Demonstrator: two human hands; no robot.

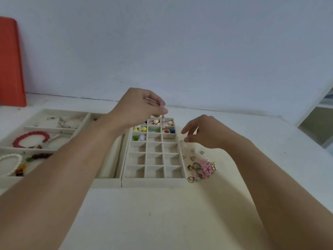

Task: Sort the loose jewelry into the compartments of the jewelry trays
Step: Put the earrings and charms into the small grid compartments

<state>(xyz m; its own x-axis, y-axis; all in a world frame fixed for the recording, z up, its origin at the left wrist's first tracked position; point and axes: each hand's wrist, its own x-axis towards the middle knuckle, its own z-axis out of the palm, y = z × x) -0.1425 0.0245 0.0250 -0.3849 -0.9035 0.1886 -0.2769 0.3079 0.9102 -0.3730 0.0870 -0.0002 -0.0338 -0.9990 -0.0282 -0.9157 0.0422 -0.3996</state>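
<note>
Dangling from the left grip [142, 107], pinched, an earring [163, 121]; right grip [203, 132] loose, perhaps empty, over scattered earrings [201, 167].

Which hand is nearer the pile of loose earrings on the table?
Right. The right hand hovers just above and behind the pile of loose earrings; the left hand is over the grid tray's far compartments, pinching a small charm.

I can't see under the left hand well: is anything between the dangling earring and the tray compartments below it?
Nothing visible. The left hand pinches the earring above the grid tray's back right compartments, with only open air beneath it.
</note>
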